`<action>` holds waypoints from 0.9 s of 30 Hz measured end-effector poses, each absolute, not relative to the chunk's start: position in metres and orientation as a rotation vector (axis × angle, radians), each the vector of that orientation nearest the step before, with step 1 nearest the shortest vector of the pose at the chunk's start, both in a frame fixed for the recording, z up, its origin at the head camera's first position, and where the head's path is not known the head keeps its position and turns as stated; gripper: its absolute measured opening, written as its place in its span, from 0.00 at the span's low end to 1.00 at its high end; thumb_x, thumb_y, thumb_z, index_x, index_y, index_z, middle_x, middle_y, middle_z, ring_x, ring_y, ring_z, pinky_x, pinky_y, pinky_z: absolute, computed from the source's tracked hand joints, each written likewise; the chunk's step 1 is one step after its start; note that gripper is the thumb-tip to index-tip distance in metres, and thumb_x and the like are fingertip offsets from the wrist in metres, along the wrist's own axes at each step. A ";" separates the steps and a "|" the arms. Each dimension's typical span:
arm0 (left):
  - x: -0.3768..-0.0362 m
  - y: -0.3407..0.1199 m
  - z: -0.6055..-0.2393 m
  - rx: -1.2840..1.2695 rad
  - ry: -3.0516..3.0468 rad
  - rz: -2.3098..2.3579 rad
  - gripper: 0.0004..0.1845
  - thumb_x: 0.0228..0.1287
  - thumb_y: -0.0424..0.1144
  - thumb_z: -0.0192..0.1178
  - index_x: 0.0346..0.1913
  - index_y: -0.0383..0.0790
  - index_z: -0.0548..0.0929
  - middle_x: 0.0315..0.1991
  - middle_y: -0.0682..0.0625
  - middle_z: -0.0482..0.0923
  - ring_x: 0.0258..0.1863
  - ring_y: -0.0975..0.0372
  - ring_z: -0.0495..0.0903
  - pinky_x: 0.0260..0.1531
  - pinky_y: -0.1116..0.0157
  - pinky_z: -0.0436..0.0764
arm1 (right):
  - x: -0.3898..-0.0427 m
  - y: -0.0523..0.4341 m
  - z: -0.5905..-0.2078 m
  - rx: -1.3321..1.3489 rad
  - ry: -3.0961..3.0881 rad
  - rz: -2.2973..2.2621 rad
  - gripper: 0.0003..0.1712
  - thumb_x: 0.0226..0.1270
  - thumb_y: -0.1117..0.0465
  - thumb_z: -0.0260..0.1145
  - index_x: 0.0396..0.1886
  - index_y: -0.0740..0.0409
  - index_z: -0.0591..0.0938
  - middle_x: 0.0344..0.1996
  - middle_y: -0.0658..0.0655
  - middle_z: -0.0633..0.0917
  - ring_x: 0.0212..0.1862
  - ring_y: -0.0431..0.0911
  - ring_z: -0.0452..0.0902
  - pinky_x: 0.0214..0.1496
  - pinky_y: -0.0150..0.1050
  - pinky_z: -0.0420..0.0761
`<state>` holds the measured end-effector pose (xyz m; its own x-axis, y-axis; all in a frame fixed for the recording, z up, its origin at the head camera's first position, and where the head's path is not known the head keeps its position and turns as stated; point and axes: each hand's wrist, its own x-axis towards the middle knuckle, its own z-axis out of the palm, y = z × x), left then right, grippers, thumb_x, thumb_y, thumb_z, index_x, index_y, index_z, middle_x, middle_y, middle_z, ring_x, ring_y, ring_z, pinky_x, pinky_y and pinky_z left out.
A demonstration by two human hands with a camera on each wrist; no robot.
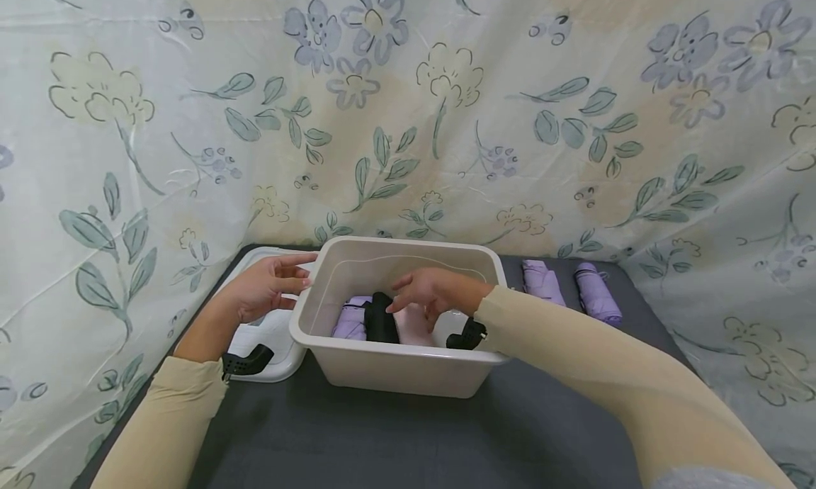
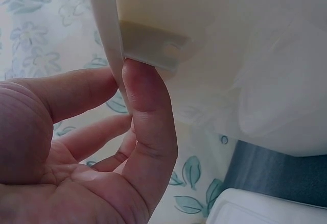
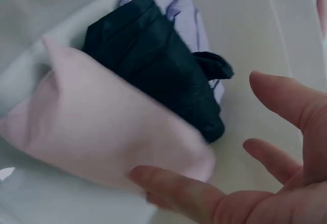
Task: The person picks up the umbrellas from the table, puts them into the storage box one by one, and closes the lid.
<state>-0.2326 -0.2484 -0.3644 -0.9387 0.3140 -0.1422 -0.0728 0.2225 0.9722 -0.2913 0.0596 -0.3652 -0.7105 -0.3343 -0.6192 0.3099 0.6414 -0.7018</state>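
Observation:
A beige plastic storage bin [image 1: 401, 368] stands in the middle of the table. My left hand [image 1: 268, 287] pinches its left rim; in the left wrist view a fingertip [image 2: 145, 81] is tucked under the lip. Inside the bin, a purple fabric bundle [image 1: 352, 320], a black bundle [image 1: 380, 319] with a strap, and a smooth pink bundle [image 1: 414, 326] lie side by side. Over the pink one hovers my right hand [image 1: 430, 290], its fingers spread. In the right wrist view one fingertip overlaps the pink bundle's edge [image 3: 117, 127].
Left of the bin, partly under my left forearm, lies a white lid [image 1: 280, 358]. Two rolled purple bundles [image 1: 542, 282] [image 1: 597, 294] lie on the dark grey tabletop [image 1: 408, 439] at the right. A floral curtain [image 1: 408, 120] hangs behind and beside the table.

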 end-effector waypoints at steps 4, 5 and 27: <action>-0.232 -0.248 -0.365 0.227 2.199 1.770 0.39 0.72 0.38 0.64 0.81 0.41 0.59 0.50 0.50 0.78 0.49 0.62 0.82 0.50 0.60 0.86 | -0.290 0.066 -0.360 -0.041 2.077 -1.123 0.40 0.65 0.59 0.74 0.76 0.48 0.71 0.78 0.66 0.63 0.71 0.75 0.66 0.61 0.67 0.77; -0.232 -0.248 -0.365 0.229 2.201 1.770 0.39 0.72 0.38 0.64 0.81 0.41 0.59 0.50 0.50 0.78 0.49 0.62 0.82 0.50 0.60 0.86 | -0.289 0.068 -0.359 -0.050 2.070 -1.128 0.39 0.66 0.59 0.74 0.76 0.48 0.71 0.78 0.66 0.63 0.71 0.74 0.66 0.62 0.67 0.77; -0.233 -0.249 -0.366 0.216 2.214 1.760 0.40 0.72 0.40 0.64 0.81 0.40 0.57 0.51 0.52 0.78 0.50 0.63 0.82 0.51 0.61 0.86 | -0.275 0.124 -0.321 -0.368 1.942 -1.368 0.37 0.73 0.64 0.66 0.79 0.47 0.66 0.71 0.65 0.74 0.72 0.60 0.71 0.70 0.58 0.75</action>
